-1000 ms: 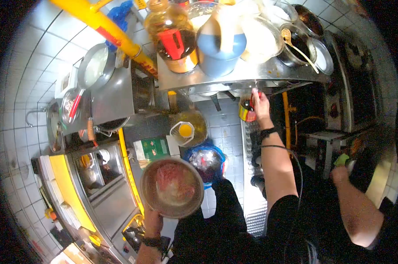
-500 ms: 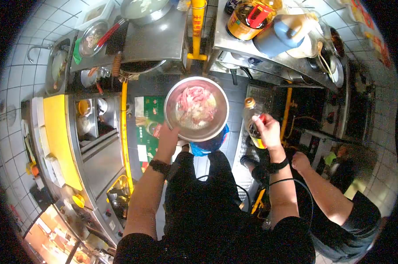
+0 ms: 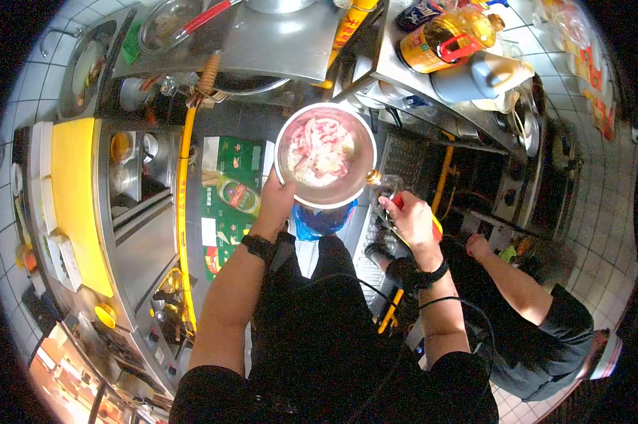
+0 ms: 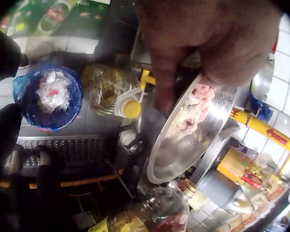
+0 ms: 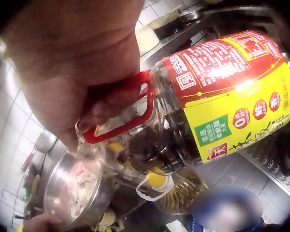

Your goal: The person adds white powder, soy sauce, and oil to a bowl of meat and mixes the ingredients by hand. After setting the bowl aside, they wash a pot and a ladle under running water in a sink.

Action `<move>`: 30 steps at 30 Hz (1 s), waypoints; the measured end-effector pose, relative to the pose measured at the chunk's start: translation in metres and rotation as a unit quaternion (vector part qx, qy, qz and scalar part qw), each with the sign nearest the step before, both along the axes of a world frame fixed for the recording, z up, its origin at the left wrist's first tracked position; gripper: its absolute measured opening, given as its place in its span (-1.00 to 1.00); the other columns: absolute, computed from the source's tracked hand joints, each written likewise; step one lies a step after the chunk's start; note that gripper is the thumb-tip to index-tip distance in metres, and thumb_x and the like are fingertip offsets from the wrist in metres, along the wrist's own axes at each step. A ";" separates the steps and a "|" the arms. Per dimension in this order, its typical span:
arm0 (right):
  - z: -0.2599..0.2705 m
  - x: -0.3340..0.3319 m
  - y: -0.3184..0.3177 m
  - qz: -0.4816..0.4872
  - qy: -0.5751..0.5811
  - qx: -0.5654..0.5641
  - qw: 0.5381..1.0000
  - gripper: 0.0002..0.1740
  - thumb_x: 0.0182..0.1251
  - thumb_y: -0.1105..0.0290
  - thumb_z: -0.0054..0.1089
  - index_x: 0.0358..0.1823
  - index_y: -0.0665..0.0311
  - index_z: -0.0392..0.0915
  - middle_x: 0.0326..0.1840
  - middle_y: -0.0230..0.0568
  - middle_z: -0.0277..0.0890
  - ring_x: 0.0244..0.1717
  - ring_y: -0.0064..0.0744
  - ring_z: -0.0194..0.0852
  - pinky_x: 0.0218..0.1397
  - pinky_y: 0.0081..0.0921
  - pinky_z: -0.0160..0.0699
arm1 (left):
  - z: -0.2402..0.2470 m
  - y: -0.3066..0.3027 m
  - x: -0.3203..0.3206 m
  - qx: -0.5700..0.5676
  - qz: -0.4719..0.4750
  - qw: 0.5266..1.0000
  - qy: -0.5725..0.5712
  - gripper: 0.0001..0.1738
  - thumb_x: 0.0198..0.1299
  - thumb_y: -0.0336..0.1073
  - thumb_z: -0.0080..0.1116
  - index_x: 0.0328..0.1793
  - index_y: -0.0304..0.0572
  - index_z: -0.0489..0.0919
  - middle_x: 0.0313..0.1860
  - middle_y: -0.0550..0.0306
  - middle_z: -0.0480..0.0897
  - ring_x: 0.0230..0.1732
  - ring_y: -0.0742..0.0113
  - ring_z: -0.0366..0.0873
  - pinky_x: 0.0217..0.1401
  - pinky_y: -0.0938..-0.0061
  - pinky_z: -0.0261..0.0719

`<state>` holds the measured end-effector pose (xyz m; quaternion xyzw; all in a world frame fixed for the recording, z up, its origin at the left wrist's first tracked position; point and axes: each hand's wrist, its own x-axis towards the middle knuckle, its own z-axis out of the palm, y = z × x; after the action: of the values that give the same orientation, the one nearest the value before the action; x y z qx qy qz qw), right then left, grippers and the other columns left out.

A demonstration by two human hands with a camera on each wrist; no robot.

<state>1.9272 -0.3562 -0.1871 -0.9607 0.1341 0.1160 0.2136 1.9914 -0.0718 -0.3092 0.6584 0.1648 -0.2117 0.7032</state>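
A metal bowl (image 3: 326, 155) of pale pink sliced meat (image 3: 321, 147) is gripped at its near-left rim by my left hand (image 3: 276, 208). The left wrist view shows the bowl (image 4: 171, 162) side-on, my left hand (image 4: 210, 38) over its rim. My right hand (image 3: 412, 222) holds a large clear bottle by its red handle, the neck tipped toward the bowl's right rim. In the right wrist view the bottle (image 5: 241, 92) lies nearly sideways, dark liquid inside, my right hand's (image 5: 82, 63) fingers curled round the handle (image 5: 145, 104). Whether liquid leaves the mouth I cannot tell.
Below the bowl is a blue-lined bin (image 4: 72, 108), with a large oil jug (image 4: 108, 92) beside it. Green cartons (image 3: 234, 191) lie at the left. Bottles crowd the steel shelf (image 3: 386, 63) at upper right. Another person's arm (image 3: 513, 283) reaches in from the right.
The view has swung round. The bowl has come up in front of me, and the bottle, low by the shelf at first, has come to the bowl and tipped over toward it.
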 end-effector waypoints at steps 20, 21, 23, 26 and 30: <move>0.000 0.010 0.008 0.044 0.018 -0.099 0.994 -0.41 0.23 -0.14 0.36 -0.56 0.28 0.50 -0.61 0.04 0.53 -0.53 0.11 0.56 -0.42 -0.12 0.53 | 0.007 0.005 0.009 -0.007 -0.031 0.999 -0.034 -0.42 0.22 -0.55 -0.02 0.42 -0.33 0.35 0.27 0.01 0.57 0.26 0.29 0.51 0.35 0.40 0.45; 0.000 0.010 0.008 0.047 0.016 -0.105 0.993 -0.42 0.23 -0.14 0.36 -0.56 0.28 0.50 -0.61 0.03 0.54 -0.53 0.10 0.56 -0.42 -0.12 0.53 | 0.009 0.005 0.009 -0.007 -0.030 0.999 -0.034 -0.42 0.22 -0.55 -0.02 0.42 -0.33 0.35 0.27 0.01 0.57 0.26 0.29 0.51 0.35 0.40 0.45; 0.000 0.010 0.007 0.051 0.014 -0.110 0.992 -0.43 0.23 -0.14 0.36 -0.56 0.27 0.51 -0.61 0.03 0.54 -0.53 0.09 0.57 -0.42 -0.12 0.54 | 0.011 0.004 0.009 -0.008 -0.029 0.999 -0.038 -0.43 0.23 -0.54 -0.01 0.42 -0.33 0.35 0.27 0.00 0.58 0.26 0.29 0.52 0.35 0.40 0.45; 0.000 0.010 0.007 0.051 0.015 -0.119 0.992 -0.44 0.22 -0.14 0.36 -0.57 0.25 0.52 -0.63 0.00 0.54 -0.54 0.07 0.57 -0.43 -0.13 0.55 | 0.015 0.003 0.011 0.004 -0.031 0.999 -0.035 -0.44 0.23 -0.51 0.02 0.41 -0.34 0.36 0.27 -0.02 0.58 0.25 0.28 0.52 0.35 0.40 0.45; -0.003 0.010 0.005 0.062 0.010 -0.124 0.990 -0.44 0.22 -0.14 0.36 -0.58 0.23 0.52 -0.64 -0.02 0.54 -0.56 0.06 0.57 -0.46 -0.13 0.55 | 0.016 0.005 0.010 0.033 -0.040 0.998 -0.035 -0.44 0.24 -0.49 0.04 0.41 -0.34 0.36 0.27 -0.03 0.58 0.26 0.26 0.52 0.35 0.39 0.45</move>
<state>1.9368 -0.3515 -0.1898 -0.9849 0.0902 0.1213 0.0842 2.0010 -0.0669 -0.2933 0.6945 0.1206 -0.2105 0.6773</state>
